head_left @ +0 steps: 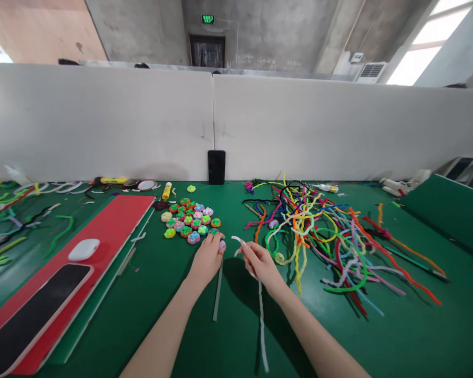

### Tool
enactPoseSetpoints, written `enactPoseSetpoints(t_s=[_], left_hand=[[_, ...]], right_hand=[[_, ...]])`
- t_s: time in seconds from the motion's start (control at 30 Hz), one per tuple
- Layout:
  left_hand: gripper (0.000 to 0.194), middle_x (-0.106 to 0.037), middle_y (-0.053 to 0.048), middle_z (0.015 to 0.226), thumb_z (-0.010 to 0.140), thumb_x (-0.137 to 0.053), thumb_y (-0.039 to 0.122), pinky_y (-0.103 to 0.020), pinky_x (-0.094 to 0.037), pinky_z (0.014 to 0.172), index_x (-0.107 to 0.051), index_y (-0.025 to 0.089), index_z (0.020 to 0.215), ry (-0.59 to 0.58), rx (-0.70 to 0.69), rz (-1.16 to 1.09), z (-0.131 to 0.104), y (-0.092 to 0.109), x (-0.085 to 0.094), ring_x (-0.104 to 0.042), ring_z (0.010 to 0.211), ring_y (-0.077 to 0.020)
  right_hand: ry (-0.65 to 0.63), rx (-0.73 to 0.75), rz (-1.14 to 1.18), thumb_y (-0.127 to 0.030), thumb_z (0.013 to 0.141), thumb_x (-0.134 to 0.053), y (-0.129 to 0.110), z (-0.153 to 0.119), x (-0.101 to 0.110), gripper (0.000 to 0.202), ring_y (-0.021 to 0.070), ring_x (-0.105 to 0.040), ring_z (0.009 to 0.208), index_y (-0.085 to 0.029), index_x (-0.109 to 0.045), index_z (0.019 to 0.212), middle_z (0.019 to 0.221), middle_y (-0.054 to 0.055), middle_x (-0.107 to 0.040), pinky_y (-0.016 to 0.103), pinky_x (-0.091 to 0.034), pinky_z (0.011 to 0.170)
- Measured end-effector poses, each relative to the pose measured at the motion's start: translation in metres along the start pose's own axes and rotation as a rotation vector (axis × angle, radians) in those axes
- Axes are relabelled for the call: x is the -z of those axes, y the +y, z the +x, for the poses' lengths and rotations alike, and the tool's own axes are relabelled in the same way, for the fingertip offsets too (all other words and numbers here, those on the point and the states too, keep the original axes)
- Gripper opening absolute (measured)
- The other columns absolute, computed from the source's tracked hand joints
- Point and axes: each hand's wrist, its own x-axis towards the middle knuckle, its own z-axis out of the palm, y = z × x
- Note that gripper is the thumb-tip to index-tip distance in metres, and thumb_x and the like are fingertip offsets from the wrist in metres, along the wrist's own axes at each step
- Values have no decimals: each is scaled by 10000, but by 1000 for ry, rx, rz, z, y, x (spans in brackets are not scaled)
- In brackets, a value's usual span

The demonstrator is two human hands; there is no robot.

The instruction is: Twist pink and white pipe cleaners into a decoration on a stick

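Note:
My right hand (260,265) is closed, pinching a white fuzzy pipe cleaner (261,315) near its upper end. The short tip bends over to the left above my fingers, and the long tail hangs down toward the near edge. My left hand (208,257) is closed, its fingers around a small lilac coiled pipe-cleaner piece (222,245), partly hidden by them. Just beyond that hand lies a cluster of small coloured pipe-cleaner flowers (194,221). A thin grey strip (217,299) runs out below the left fingers on the green tabletop (173,346).
To the right lies a tangled heap of coloured pipe cleaners (311,226). A red board (118,226) at left carries a phone (35,315) and a white case (84,250). A glue stick (166,190) and a black phone (216,167) stand near the white partition (299,126).

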Motion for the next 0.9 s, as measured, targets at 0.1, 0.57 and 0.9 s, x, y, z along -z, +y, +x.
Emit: enactPoseSetpoints(t_s=[0.1, 0.57, 0.9], left_hand=[[262, -549, -78, 918, 811, -395, 263, -331, -448, 692, -523, 184, 1025, 42, 113, -210, 3, -2, 4, -558, 777, -190], [312, -658, -51, 803, 709, -603, 348, -206, -469, 536, -555, 146, 943, 121, 356, -1261, 9, 19, 32, -635, 740, -169], [270, -685, -46, 768, 689, -629, 340, -202, -468, 529, -566, 168, 888, 54, 302, -1241, 5, 35, 30, -632, 777, -185]], right_hand=[[-4, 7, -1, -470, 788, -455, 1, -1, 1, 308, 32, -275, 279, -166, -510, 784, 412, -102, -343, 152, -180, 271], [26, 114, -89, -424, 817, -453, -2, -6, -3, 298, 29, -323, 293, -150, -548, 752, 410, -86, -368, 145, -233, 288], [56, 158, -124, -417, 815, -456, -1, -8, -4, 292, 35, -342, 304, -147, -544, 750, 414, -81, -373, 145, -251, 299]])
